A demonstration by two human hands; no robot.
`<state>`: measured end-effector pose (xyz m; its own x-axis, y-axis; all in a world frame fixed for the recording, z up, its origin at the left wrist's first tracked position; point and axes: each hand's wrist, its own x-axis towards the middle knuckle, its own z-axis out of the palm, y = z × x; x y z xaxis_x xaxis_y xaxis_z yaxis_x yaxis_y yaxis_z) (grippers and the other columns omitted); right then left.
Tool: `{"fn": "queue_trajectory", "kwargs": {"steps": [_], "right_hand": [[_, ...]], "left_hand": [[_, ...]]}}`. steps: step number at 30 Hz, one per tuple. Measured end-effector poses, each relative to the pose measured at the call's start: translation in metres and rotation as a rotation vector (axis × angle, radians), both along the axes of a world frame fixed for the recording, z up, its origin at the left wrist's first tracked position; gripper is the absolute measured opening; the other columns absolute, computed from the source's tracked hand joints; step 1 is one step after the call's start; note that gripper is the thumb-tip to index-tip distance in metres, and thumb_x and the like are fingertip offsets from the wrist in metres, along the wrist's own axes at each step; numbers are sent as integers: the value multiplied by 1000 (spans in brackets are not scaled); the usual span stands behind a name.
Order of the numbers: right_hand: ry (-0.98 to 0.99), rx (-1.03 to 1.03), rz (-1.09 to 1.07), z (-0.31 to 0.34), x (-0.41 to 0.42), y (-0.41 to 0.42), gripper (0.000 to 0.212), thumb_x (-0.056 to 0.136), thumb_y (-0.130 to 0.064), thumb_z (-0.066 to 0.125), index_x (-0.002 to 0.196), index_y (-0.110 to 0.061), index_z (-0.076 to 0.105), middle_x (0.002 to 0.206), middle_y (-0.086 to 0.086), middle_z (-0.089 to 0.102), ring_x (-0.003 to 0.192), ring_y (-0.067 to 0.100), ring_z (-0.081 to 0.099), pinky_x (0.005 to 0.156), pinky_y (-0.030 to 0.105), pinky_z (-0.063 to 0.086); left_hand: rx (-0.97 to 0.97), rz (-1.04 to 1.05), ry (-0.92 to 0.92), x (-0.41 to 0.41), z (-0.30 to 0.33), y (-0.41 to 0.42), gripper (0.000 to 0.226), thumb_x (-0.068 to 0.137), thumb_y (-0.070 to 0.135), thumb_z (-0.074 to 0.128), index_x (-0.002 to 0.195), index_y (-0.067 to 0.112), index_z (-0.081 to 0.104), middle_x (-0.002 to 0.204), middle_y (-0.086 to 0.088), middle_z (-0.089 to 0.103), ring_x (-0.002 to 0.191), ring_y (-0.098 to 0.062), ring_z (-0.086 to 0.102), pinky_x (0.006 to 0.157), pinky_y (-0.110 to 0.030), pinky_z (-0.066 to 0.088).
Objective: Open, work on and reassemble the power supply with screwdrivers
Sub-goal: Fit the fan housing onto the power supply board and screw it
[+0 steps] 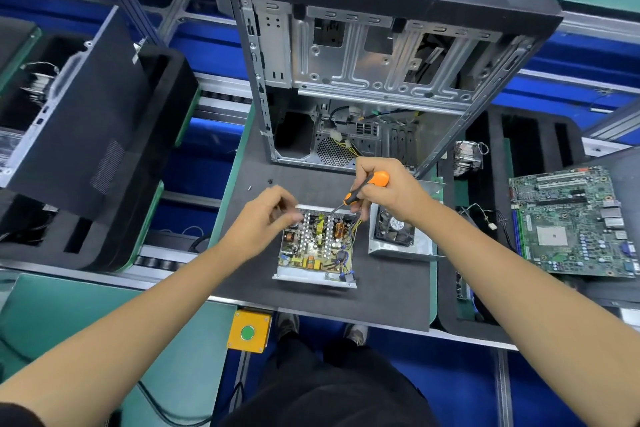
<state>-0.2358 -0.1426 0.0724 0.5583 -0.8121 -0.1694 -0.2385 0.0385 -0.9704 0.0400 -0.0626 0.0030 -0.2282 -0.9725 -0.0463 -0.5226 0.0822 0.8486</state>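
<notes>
the power supply point(317, 246) lies open on the dark mat point(388, 291), its circuit board bare, just in front of the upright computer case point(363, 80). the right hand point(384, 189) grips an orange and black screwdriver point(367, 189), fingers curled round the handle, the shaft slanting down and left toward the far edge of the supply. the left hand point(266, 215) sits at the far left corner of the supply, fingers bent together there; whether they pinch something is too blurred to tell. the supply's cover with its fan point(396, 229) lies just to the right. a motherboard point(571, 222) rests on the tray farther right, and two small screws point(259, 184) lie on the mat behind the left hand
</notes>
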Motion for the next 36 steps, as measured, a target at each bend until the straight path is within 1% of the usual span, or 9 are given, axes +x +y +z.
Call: {"fn": "queue_trajectory", "kwargs": {"steps": [2, 5, 10, 16, 20, 23, 27, 33, 36], "right_hand": [[33, 4, 18, 0, -1, 3, 8, 74, -12, 58, 75, -6, 53, 70, 14, 65, 57, 37, 72, 47, 44, 56], [67, 25, 49, -1, 0, 9, 13, 74, -15, 60, 75, -5, 52, 66, 23, 64, 56, 37, 71, 48, 31, 54], [151, 18, 124, -7, 0, 20, 8, 71, -16, 56, 72, -10, 51, 62, 16, 63, 54, 38, 70, 48, 27, 54], [236, -19, 174, -17, 0, 34, 4, 71, -17, 56, 69, -17, 53, 67, 8, 63, 57, 29, 72, 45, 35, 54], [276, -30, 183, -23, -1, 44, 4, 70, -18, 56, 69, -19, 53, 64, 8, 64, 52, 27, 70, 50, 50, 57], [290, -33, 172, -24, 0, 51, 4, 69, -19, 56, 69, -19, 51, 65, 7, 65, 53, 26, 70, 47, 42, 57], [323, -73, 181, -25, 1, 56, 11, 72, -5, 56, 68, -11, 49, 56, -5, 61, 51, 19, 69, 50, 35, 53], [346, -79, 170, -27, 4, 59, 10, 73, -3, 56, 68, -8, 49, 58, 3, 62, 51, 20, 69, 52, 38, 54], [356, -86, 164, -29, 5, 60, 8, 72, -7, 57, 67, -10, 50, 59, 7, 63, 50, 17, 68, 49, 27, 51]], "left_hand": [[-86, -211, -133, 7, -4, 10, 17, 97, 55, 57, 101, 39, 59, 99, 21, 59, 90, 0, 54, 77, -13, 43], [-304, -526, -343, 20, -19, 20, 13, 100, 28, 63, 112, 27, 66, 103, 14, 57, 95, -6, 49, 79, -29, 48], [-600, -830, -759, 35, -32, 17, 66, 83, 7, 70, 138, 40, 54, 133, 2, 51, 113, -22, 48, 98, -33, 31], [-953, -1003, -832, 19, -44, 6, 65, 95, -2, 41, 150, 30, 52, 117, 4, 65, 100, -18, 57, 97, -26, 41], [-1035, -1139, -870, 14, -63, 4, 60, 93, 4, 38, 144, 26, 59, 138, 7, 65, 125, -13, 61, 110, -28, 40], [-1038, -1182, -893, 10, -72, 1, 60, 90, 7, 36, 145, 22, 57, 151, 6, 55, 137, -12, 54, 115, -31, 30], [-1087, -1154, -889, 7, -80, 3, 57, 92, 11, 53, 148, 22, 55, 157, 5, 48, 140, -13, 50, 116, -31, 26], [-1066, -1131, -923, 4, -76, 4, 68, 80, 22, 78, 145, 28, 59, 150, 8, 56, 131, -10, 57, 114, -29, 30], [-1041, -1114, -879, 4, -74, 5, 68, 80, 21, 80, 144, 29, 59, 149, 6, 57, 130, -12, 59, 112, -29, 38]]}}
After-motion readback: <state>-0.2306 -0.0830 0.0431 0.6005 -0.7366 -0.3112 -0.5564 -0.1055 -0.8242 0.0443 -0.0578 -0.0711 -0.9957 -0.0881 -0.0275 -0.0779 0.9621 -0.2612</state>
